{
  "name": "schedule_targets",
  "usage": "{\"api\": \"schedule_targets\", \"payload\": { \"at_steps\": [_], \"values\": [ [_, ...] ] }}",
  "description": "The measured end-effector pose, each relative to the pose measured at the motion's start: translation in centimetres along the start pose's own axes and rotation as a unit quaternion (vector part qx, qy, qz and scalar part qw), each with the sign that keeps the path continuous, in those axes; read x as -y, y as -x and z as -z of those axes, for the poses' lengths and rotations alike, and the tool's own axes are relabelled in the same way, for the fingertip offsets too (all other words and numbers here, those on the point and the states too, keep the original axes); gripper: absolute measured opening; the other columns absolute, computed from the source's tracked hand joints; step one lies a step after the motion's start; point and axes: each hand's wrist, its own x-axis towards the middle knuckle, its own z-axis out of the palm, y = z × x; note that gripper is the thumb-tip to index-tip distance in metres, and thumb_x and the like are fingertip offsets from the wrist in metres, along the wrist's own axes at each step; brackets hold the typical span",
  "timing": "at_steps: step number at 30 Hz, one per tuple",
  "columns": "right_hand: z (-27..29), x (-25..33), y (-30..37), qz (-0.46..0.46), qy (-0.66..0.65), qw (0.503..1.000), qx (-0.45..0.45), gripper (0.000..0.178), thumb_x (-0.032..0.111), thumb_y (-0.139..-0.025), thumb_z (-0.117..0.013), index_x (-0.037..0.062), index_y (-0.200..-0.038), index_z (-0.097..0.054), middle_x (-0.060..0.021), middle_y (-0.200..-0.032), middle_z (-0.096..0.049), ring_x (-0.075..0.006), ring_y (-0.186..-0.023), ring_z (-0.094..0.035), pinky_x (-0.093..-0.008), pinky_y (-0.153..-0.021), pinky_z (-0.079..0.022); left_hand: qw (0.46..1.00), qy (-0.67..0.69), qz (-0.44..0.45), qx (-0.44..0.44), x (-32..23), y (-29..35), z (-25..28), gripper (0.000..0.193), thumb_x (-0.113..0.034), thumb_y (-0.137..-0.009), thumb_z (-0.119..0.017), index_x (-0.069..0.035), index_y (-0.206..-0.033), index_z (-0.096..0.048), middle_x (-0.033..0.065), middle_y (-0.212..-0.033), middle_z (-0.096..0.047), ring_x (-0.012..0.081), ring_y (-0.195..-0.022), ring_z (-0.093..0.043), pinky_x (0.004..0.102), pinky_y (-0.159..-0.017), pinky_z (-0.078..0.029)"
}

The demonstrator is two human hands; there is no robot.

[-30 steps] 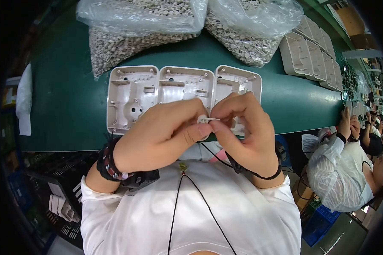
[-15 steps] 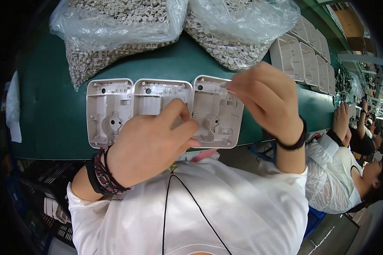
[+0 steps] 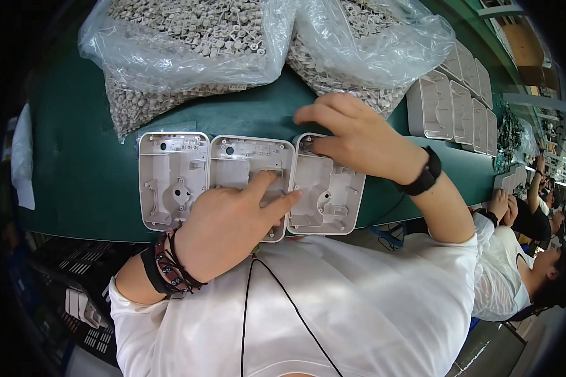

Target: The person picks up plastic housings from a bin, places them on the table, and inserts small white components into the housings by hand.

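Observation:
Three light-grey plastic housings lie side by side, open side up: a left housing (image 3: 159, 157), a middle housing (image 3: 231, 171) and a right housing (image 3: 309, 173). Across the middle one stretches my left hand (image 3: 226, 229), fingers apart, its index fingertip inside that housing and its thumb reaching the wall shared with the right one. My right hand (image 3: 361, 141) is over the far end of the right housing, one fingertip down in its far left corner. Its other fingers are spread above. Whatever lies under that fingertip is hidden.
Two clear plastic bags, a left bag (image 3: 188, 56) and a right bag (image 3: 358, 53), full of small grey plastic parts, stand beyond the housings. More housings (image 3: 431, 107) are stacked far right. A co-worker (image 3: 516, 270) sits at right. A black crate (image 3: 75, 264) stands below the table's left side.
My right hand has come left and down into the far left corner of the right housing. My left hand stays over the middle housing, its index finger stretched farther out. The whole view has shifted slightly.

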Motion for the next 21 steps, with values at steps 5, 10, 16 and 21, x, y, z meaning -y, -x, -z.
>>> {"api": "schedule_targets", "payload": {
  "at_steps": [5, 10, 16, 21],
  "values": [
    [0.9, 0.3, 1.0, -0.063, -0.069, 0.996, -0.002, 0.018, 0.002, -0.066, -0.062, 0.0081, -0.083, -0.066, -0.0080, -0.113, -0.051, -0.0249, -0.102, -0.048, -0.0344, -0.082, -0.040, 1.000, 0.017, -0.018, -0.018, 0.5, 0.5, -0.1, 0.038, -0.029, -0.076, -0.066, -0.015, -0.111, -0.060, 0.0074, -0.106, -0.052, 0.0167, -0.057, -0.057, 0.0247, -0.050, -0.047],
    [3.8, 2.0, -0.8, -0.152, -0.123, 0.975, -0.105, 0.027, -0.005, -0.065, -0.059, 0.0099, -0.087, -0.066, -0.0094, -0.113, -0.051, -0.0264, -0.098, -0.047, -0.0365, -0.082, -0.040, 0.962, 0.227, -0.021, -0.151, 2.6, 0.9, 1.0, 0.056, -0.054, -0.082, -0.053, -0.009, -0.116, -0.054, 0.0067, -0.107, -0.052, 0.0123, -0.057, -0.052, 0.0204, -0.047, -0.039],
    [2.7, 7.7, -7.2, -0.066, -0.125, 0.978, -0.151, 0.028, 0.010, -0.061, -0.071, 0.0110, -0.087, -0.063, -0.0075, -0.107, -0.050, -0.0260, -0.090, -0.046, -0.0365, -0.077, -0.039, 0.749, 0.630, 0.147, -0.146, 2.4, 1.8, 3.0, 0.080, -0.071, -0.084, -0.016, -0.007, -0.124, -0.041, 0.0006, -0.096, -0.050, 0.0052, -0.055, -0.032, 0.0205, -0.050, -0.027],
    [0.5, 9.4, -10.4, -0.063, -0.072, 0.976, -0.196, 0.034, 0.020, -0.054, -0.076, 0.0116, -0.083, -0.059, -0.0052, -0.101, -0.050, -0.0247, -0.086, -0.045, -0.0362, -0.073, -0.036, 0.726, 0.635, 0.158, -0.213, 2.7, 2.2, 3.2, 0.089, -0.076, -0.080, -0.007, -0.006, -0.127, -0.036, 0.0004, -0.093, -0.050, 0.0044, -0.062, -0.034, 0.0197, -0.053, -0.028]
  ]
}}
